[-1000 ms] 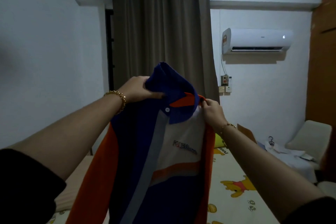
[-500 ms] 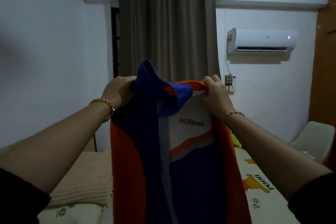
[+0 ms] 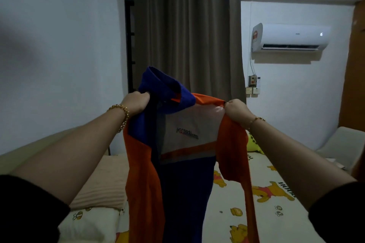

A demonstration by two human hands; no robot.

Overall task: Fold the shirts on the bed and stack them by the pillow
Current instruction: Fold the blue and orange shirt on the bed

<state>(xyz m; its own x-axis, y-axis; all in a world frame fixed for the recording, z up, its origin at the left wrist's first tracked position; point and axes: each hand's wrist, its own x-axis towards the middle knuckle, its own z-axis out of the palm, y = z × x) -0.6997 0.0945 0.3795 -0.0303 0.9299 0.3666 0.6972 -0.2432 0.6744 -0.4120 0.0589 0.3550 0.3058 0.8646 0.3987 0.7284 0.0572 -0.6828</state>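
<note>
An orange, blue and white collared shirt hangs upright in front of me, above the bed. My left hand grips its left shoulder beside the raised blue collar. My right hand pinches the orange right shoulder seam. The shirt's body and orange sleeves hang down and hide the middle of the bed. A white pillow lies at the lower left under a folded beige cloth.
The bed sheet carries yellow cartoon bears. A grey curtain hangs on the far wall, with an air conditioner to its right. A pale chair and a brown wardrobe stand at the right.
My hands have moved apart, spreading the shirt's shoulders wider. The right sleeve now hangs free, and the shirt sits a little lower in view.
</note>
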